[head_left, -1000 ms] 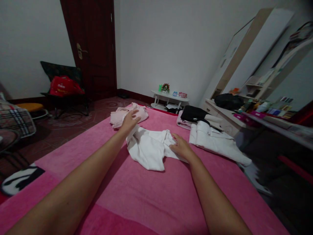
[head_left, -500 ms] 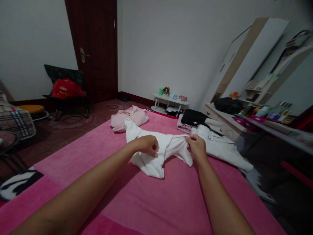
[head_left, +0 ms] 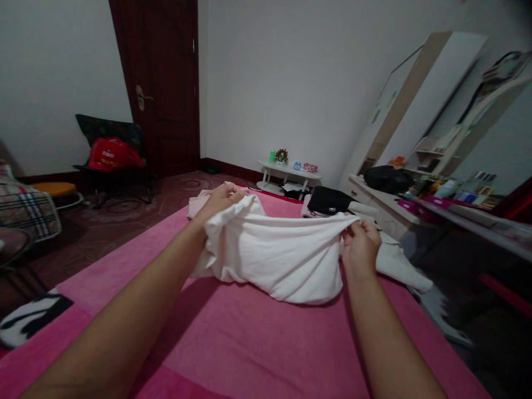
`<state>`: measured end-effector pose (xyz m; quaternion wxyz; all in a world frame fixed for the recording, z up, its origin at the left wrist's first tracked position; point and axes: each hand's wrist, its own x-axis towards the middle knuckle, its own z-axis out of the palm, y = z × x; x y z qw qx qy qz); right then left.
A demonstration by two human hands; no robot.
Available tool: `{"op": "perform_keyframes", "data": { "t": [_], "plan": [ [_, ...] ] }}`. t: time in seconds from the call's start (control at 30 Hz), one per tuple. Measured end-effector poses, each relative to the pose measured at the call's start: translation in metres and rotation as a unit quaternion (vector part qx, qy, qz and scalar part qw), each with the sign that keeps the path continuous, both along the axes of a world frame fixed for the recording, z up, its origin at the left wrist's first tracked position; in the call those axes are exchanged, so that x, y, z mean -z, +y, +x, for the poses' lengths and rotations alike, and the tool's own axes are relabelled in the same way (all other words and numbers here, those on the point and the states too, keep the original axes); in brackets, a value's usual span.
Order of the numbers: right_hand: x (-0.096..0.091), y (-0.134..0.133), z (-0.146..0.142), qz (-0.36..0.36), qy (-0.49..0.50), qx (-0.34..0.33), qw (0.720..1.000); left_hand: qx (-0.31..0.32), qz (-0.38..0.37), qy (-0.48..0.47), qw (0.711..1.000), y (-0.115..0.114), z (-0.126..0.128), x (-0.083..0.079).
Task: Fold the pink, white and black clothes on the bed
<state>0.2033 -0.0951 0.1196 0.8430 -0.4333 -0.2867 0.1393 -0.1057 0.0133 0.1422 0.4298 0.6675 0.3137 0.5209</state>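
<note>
A white garment (head_left: pixel 282 252), its exact kind unclear, is stretched between my two hands above the pink bedspread (head_left: pixel 257 343). My left hand (head_left: pixel 222 200) grips its upper left part, where the cloth bunches up. At the upper right corner, my right hand (head_left: pixel 363 241) pinches the edge between thumb and fingers. The cloth sags in folds between them, its lower side close to the bed. Behind my left hand lies a pale pink garment (head_left: pixel 197 204), partly covered from sight. Beyond my right hand are folded white clothes (head_left: pixel 399 263) and a black folded garment (head_left: pixel 330 199).
A low white table (head_left: pixel 286 168) with small ornaments stands past the bed's far end. To the right is a dressing table (head_left: pixel 369 194) with a black bag (head_left: pixel 388 179) and bottles. A chair at left holds a red bag (head_left: pixel 112 154).
The white garment has been lifted and spread wider. My left hand has moved up and left, my right hand a little to the right, drawing the top edge taut.
</note>
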Motion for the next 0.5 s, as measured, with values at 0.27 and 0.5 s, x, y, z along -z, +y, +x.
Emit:
{"op": "perform_keyframes", "data": {
  "t": [0.27,0.5],
  "plan": [
    [0.048,-0.003,0.011,-0.466,-0.434,-0.162,0.754,0.19,0.098,0.556,0.803,-0.013,0.026,0.044],
    [0.043,-0.014,0.017,-0.517,-0.545,-0.269,0.603,0.183,0.087,0.63,0.75,-0.024,0.027,0.052]
  ]
}}
